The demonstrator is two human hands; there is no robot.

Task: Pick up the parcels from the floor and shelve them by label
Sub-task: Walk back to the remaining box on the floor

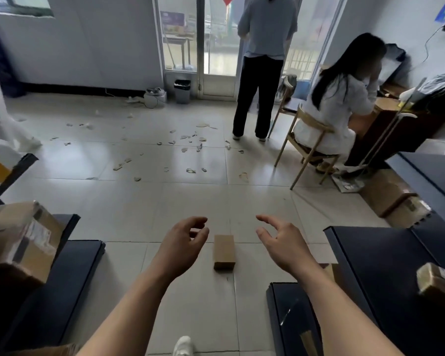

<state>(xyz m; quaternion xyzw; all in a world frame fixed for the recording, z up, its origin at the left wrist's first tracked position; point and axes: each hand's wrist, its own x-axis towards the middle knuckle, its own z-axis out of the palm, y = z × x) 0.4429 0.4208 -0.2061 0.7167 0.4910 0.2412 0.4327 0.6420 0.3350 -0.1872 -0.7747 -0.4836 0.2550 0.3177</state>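
Note:
A small brown cardboard parcel point(224, 251) lies flat on the tiled floor in the aisle between two dark shelf units. My left hand point(184, 244) hovers just left of it, fingers curled and apart, holding nothing. My right hand point(280, 241) hovers just right of it, also spread and empty. Neither hand touches the parcel. On the left shelf point(72, 273) sits a taped cardboard box point(21, 240). Another brown parcel point(437, 282) rests on the right shelf point(375, 268).
A person stands at the glass door point(263, 68); another sits on a wooden chair point(308, 150) at a desk on the right. Cardboard boxes point(393, 199) lie on the floor at right. Paper scraps point(185, 147) litter the tiles. My shoe point(183, 345) shows at the bottom.

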